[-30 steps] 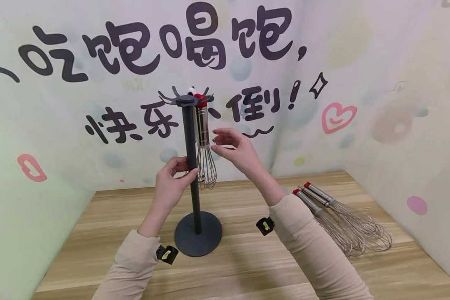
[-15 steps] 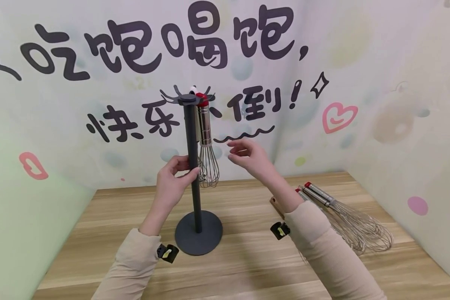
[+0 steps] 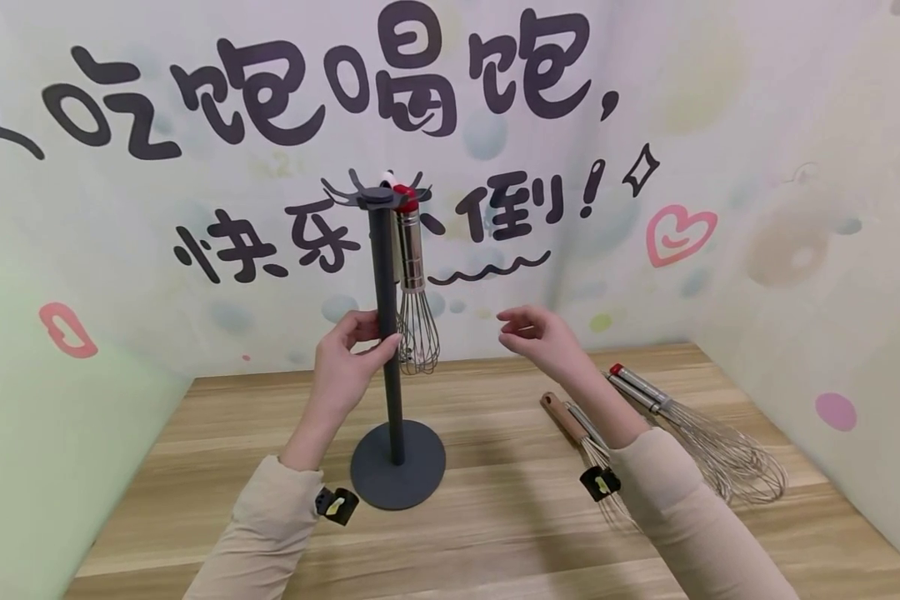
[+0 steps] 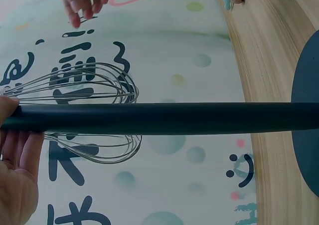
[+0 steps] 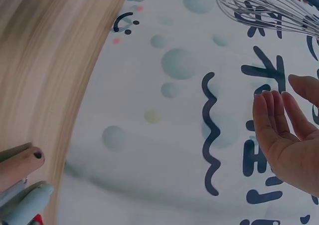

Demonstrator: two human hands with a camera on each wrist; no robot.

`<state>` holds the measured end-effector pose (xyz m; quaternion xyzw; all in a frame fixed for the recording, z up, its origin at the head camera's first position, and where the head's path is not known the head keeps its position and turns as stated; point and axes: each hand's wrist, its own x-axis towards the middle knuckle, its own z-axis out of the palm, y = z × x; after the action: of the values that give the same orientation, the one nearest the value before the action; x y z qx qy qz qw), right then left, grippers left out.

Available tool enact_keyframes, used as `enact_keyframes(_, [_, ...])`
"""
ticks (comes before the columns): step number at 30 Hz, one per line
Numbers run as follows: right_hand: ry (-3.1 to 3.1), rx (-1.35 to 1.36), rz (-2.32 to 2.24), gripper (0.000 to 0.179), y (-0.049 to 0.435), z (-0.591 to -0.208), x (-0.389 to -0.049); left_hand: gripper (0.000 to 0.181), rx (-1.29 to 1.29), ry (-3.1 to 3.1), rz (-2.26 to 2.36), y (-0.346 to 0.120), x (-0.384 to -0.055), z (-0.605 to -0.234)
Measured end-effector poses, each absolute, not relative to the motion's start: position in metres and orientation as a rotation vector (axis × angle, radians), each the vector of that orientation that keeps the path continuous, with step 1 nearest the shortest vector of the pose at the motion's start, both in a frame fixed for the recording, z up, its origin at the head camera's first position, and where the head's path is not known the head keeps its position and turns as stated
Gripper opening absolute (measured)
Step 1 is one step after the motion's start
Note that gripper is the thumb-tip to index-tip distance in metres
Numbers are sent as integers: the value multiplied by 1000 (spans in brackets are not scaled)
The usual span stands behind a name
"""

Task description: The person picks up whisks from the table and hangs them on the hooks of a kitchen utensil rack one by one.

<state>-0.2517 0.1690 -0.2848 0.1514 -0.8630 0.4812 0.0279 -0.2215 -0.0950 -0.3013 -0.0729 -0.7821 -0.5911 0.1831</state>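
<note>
My left hand (image 3: pixel 348 357) grips the dark pole (image 3: pixel 393 400) of an upright stand, thumb on one side and fingers on the other. At the pole's top, a ring of curved hooks (image 3: pixel 337 197) carries a steel whisk (image 3: pixel 412 250) with a red handle end, hanging wires down. Behind it a second hanging whisk is mostly hidden; wire loops (image 4: pixel 107 157) show on the pole's other side in the left wrist view. To the right of the stand, my right hand (image 3: pixel 543 337) is in the air with relaxed fingers, holding nothing.
The stand's round base (image 3: pixel 397 475) rests on the wooden table (image 3: pixel 480 517). At the right lie several more whisks, among them a wooden-handled whisk (image 3: pixel 566 419) and a red-ended whisk (image 3: pixel 641 385), partly covered by the right arm. Printed walls (image 3: pixel 480 142) rise behind and beside the table.
My right hand has drawn away from the hanging whisk, moving right and down. The whisk stays on its hook. My left hand keeps its grip on the pole.
</note>
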Motion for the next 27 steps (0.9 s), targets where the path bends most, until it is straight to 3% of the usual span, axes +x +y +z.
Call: enact_keyframes(27, [-2737, 167, 1428, 35, 225, -368, -233, 33, -207, -2195, -1684, -97, -222, -302])
